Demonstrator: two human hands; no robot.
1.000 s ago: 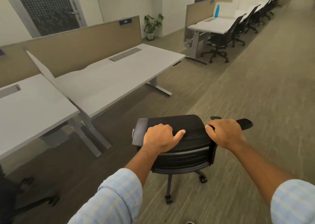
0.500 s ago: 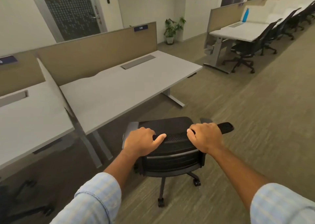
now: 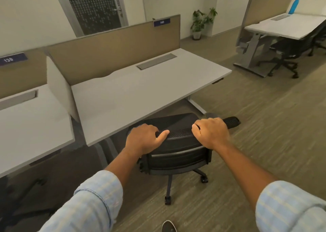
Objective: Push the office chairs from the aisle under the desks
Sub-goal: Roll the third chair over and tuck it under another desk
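A black office chair (image 3: 178, 154) on castors stands at the front edge of the grey desk (image 3: 141, 94) labelled 140, its seat partly under the desktop. My left hand (image 3: 145, 139) grips the left side of the backrest top. My right hand (image 3: 210, 134) grips the right side of the same backrest, beside the black armrest (image 3: 232, 121) that sticks out to the right. The chair's left armrest is hidden under the desk.
A second grey desk (image 3: 26, 126) labelled 139 adjoins on the left, split off by a white divider (image 3: 60, 89). Tan partition panels (image 3: 112, 50) back both desks. Far right stands another desk (image 3: 289, 25) with a blue bottle (image 3: 294, 4) and black chairs (image 3: 285, 53). A potted plant (image 3: 201, 22) stands by the wall.
The chair has rolled forward and left toward desk 140, its front now slipping under the desktop. Both hands kept their grip on the backrest.
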